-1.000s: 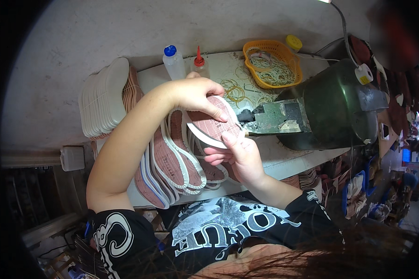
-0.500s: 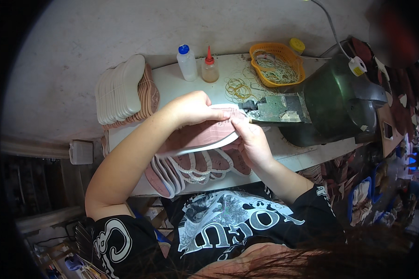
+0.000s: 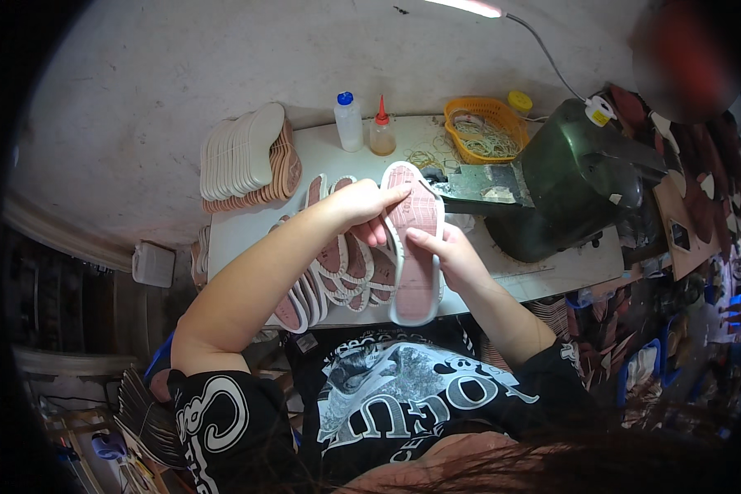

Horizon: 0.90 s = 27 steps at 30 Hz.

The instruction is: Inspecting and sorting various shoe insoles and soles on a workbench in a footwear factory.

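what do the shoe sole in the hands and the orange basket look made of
Shoe sole: likely rubber, with a matte white rim around a pinkish textured face; held by the left hand and right hand. Orange basket: looks like moulded plastic, with an open lattice wall.

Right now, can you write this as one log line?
left hand: holds shoe sole | right hand: supports it | below: sole pile

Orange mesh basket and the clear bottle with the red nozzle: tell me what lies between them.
In the head view, loose yellowish rubber bands on the white tabletop lie between the bottle and the basket.
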Tool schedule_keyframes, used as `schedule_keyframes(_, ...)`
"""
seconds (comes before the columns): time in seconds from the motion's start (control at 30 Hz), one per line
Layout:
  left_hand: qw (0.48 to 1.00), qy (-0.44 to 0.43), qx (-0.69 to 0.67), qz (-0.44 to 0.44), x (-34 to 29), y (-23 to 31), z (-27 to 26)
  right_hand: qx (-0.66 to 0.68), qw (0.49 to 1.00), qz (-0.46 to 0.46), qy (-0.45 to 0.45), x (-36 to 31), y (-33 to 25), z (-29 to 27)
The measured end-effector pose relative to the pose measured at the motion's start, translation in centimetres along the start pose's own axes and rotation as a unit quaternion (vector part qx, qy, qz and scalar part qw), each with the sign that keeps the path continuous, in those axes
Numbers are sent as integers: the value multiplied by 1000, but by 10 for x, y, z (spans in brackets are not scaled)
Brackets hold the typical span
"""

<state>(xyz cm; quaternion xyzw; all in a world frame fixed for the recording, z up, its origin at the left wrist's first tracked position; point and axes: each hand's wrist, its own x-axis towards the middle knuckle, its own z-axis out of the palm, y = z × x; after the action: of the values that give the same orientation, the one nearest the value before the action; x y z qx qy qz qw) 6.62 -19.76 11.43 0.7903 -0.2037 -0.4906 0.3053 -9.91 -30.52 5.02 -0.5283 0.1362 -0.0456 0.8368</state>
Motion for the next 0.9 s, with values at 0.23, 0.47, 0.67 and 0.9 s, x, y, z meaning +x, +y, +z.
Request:
schedule_keyframes(0.23, 997, 24, -11, 73, -3, -11, 4, 19, 999, -9, -28, 25, 1, -15)
schedule_keyframes(0.47, 980, 111, -109, 122, 15, -23, 3, -27, 997, 45, -49, 0, -2, -16)
schedule_keyframes(0.67, 977, 117, -124, 125, 32, -23, -6, -4, 983, 149, -109, -42, 20, -7)
schedule_keyframes(0.9, 991, 73, -85, 75, 69, -10, -44, 101, 994, 38, 5, -14, 18, 28)
